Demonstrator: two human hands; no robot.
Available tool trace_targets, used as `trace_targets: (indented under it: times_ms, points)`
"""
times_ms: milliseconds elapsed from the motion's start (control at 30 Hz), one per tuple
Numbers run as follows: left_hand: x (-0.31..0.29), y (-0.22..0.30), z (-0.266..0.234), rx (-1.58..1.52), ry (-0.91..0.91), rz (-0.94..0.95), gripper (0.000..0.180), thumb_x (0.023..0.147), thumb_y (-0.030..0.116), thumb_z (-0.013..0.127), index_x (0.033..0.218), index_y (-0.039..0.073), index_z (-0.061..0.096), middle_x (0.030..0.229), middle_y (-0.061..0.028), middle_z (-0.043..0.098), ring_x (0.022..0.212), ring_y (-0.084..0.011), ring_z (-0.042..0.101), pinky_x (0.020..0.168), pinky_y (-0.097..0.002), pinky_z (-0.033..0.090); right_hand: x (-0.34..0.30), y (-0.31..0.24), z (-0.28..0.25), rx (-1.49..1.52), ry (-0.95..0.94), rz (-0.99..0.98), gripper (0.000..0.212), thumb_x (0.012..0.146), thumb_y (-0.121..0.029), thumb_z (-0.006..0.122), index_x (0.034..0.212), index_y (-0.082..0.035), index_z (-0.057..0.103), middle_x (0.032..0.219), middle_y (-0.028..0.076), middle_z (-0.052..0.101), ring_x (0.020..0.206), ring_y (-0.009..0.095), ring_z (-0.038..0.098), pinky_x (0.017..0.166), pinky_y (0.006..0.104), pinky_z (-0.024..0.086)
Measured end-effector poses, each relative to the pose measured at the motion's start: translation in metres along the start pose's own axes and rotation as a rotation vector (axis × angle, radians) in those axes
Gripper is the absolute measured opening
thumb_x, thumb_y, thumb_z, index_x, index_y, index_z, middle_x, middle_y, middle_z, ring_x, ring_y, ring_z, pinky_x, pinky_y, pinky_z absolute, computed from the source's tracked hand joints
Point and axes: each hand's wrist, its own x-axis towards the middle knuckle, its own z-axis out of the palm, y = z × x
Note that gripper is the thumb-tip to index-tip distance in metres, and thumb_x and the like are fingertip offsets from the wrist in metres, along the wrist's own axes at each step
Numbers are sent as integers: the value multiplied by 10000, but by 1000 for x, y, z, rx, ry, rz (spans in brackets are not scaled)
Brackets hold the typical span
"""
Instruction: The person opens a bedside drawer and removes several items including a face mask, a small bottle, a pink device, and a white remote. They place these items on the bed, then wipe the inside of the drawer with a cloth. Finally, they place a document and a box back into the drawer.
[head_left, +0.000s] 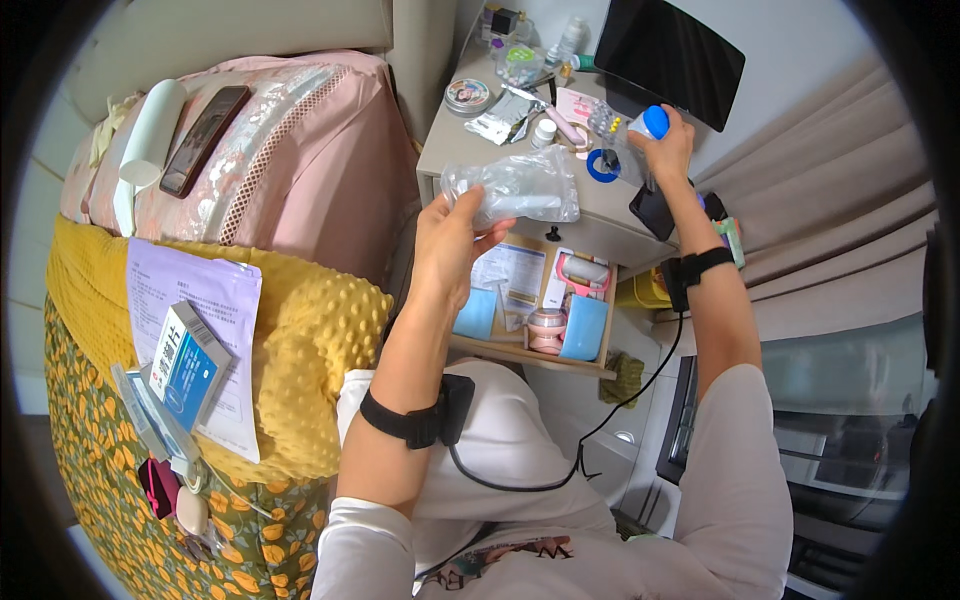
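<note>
Clear plastic bag (535, 180) near twelve o'clock, over the nightstand (438, 160), pinched between thumb and fingers of the left hand (447, 245); probably light, soft, slippery, best gripped at a gathered edge. Blue-topped white container (652, 124) toward half past one, held in curled fingers of the right hand (672, 155); likely stiff and light, best taken round its body.

White sleeves (735, 475), black straps (402, 422), black cable (530, 489)

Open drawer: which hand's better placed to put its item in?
Probably the left hand: it holds the clear plastic bag nearer the drawer; the right hand holds a blue-and-white item farther away.
</note>
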Motion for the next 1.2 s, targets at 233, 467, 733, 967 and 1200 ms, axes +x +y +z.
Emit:
trace_targets:
  times_ms: [233, 467, 733, 967, 1200]
  points:
    - [12, -4, 7, -11, 14, -29, 308, 920, 210, 538, 1085, -43, 481, 986, -144, 585, 835, -226, 630, 710, -294, 523, 22, 29, 35, -137, -70, 64, 808, 581, -217, 848, 1287, -99, 473, 1211, 224, 457, 1061, 380, 538, 916, 424, 453]
    - [17, -10, 13, -86, -13, -65, 398, 914, 232, 526, 1150, -65, 407, 1107, -187, 507, 903, -272, 609, 741, -331, 517, 18, 20, 37, -238, 131, -19, 749, 661, -297, 801, 1284, -59, 461, 1236, 230, 453, 1050, 370, 541, 913, 400, 444]
    - [29, -21, 20, -148, -165, -91, 328, 946, 180, 478, 1160, -64, 430, 1103, -194, 528, 958, -293, 611, 774, -347, 525, -78, -67, -39, 933, -658, 303, 313, 858, -281, 642, 1079, -67, 584, 906, 13, 618, 791, 92, 579, 630, 218, 413]
    - [20, -24, 32, 13, -249, -101, 303, 951, 220, 497, 1125, -28, 499, 1107, -138, 576, 975, -239, 604, 811, -336, 496, -107, -73, -61, 1152, -672, 521, 233, 847, -193, 652, 983, -12, 596, 815, 47, 622, 592, 99, 565, 445, 198, 383]
    - [22, -21, 20, 44, -217, -42, 435, 919, 272, 537, 1208, -32, 423, 1177, -188, 558, 1007, -235, 596, 820, -311, 474, -50, -35, -32, 1343, -308, 499, 238, 888, -136, 608, 1009, 45, 509, 933, 156, 600, 760, 218, 615, 586, 259, 505]
